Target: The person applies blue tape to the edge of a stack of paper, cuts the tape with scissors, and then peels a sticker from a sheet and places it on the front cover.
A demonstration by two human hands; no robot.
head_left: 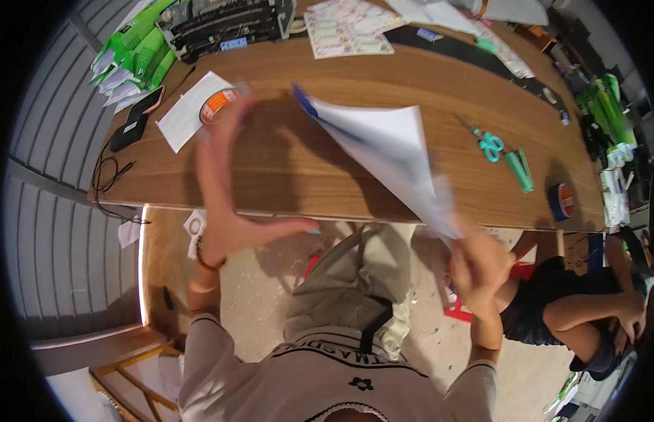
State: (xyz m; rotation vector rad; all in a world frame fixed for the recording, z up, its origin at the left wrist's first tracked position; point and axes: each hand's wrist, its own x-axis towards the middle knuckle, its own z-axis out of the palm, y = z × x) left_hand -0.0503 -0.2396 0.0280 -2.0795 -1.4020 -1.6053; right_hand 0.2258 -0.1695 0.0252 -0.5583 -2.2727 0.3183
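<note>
We hold blurred white paper, blue at its far left corner, slanting across the middle and narrowing toward the near right.

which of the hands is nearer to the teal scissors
Right. The right hand, gripping a white sheet, is on the near side of the scissors, by the near edge of the desk; the open left hand is far to their left.

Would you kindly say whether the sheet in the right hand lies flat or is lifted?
The sheet is lifted, at least partly: the right hand holds its near end past the table edge. Far tip: cannot tell.
</note>
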